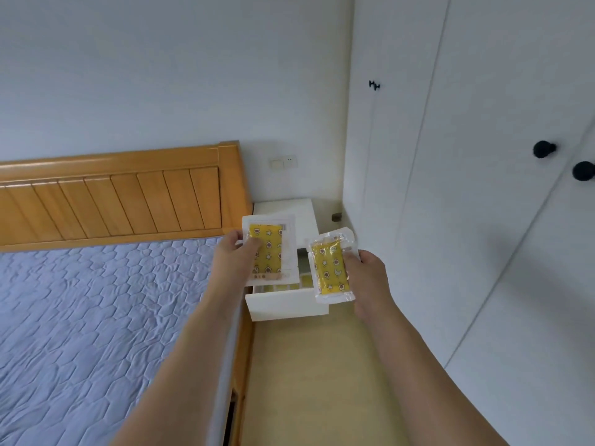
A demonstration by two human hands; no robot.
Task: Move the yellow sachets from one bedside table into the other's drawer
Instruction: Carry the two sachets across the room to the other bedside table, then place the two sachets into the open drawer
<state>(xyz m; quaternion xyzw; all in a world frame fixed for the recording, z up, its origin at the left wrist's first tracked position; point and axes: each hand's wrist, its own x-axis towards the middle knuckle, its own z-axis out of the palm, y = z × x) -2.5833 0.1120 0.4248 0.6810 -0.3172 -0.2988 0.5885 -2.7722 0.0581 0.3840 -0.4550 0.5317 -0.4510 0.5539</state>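
Observation:
My left hand [234, 255] grips a flat yellow sachet [269, 252] with a star and flower print inside a clear white-edged wrapper. My right hand [367, 272] holds a second, plumper yellow sachet [330, 268] of the same print. Both are held in the air above the white bedside table [289, 214], whose drawer [286, 304] is pulled open toward me. More yellow shows inside the drawer, partly hidden behind the two sachets.
A bed with a blue quilted mattress [96, 317] and a wooden headboard [112, 194] fills the left. White wardrobe doors with black knobs [544, 149] stand on the right. A narrow strip of pale floor [315, 381] runs between them. A wall socket [283, 162] sits above the table.

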